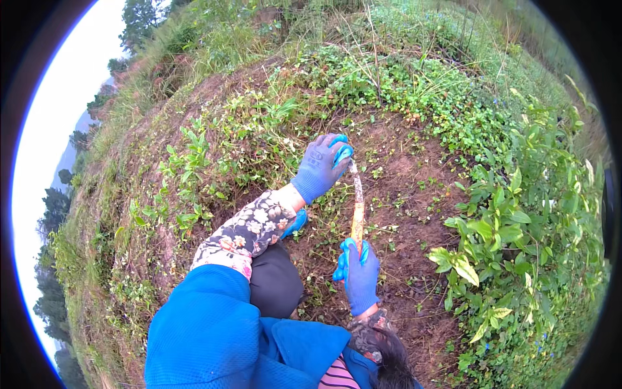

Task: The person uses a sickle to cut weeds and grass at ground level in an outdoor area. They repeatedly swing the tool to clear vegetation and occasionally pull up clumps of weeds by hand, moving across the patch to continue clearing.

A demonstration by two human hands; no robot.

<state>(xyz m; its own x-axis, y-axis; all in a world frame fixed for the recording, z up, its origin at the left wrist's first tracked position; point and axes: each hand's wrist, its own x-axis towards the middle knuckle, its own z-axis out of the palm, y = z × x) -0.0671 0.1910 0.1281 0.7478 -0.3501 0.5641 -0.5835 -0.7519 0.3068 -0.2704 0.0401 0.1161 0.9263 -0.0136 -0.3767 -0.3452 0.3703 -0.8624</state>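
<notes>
My right hand (360, 278), in a blue-and-grey work glove, grips the lower end of a sickle (358, 221). The worn handle is yellow and reddish, and its narrow blade is caked with soil and curves slightly left near the top. Beside the blade's far end is my left hand (320, 163), gloved the same way, palm down with curled fingers. Whether those fingers hold the blade, a plant or nothing is hidden. Beneath both hands lies brown soil (408, 194) with low weeds (330, 206) and dry stems.
Leafy shrubs (510, 233) stand close on the right. Dense green ground cover (413, 82) spreads beyond the bare patch. A small leafy plant (189, 160) grows to the left on the sloping ground. My dark-trousered knee (274, 279) is bent below my left forearm.
</notes>
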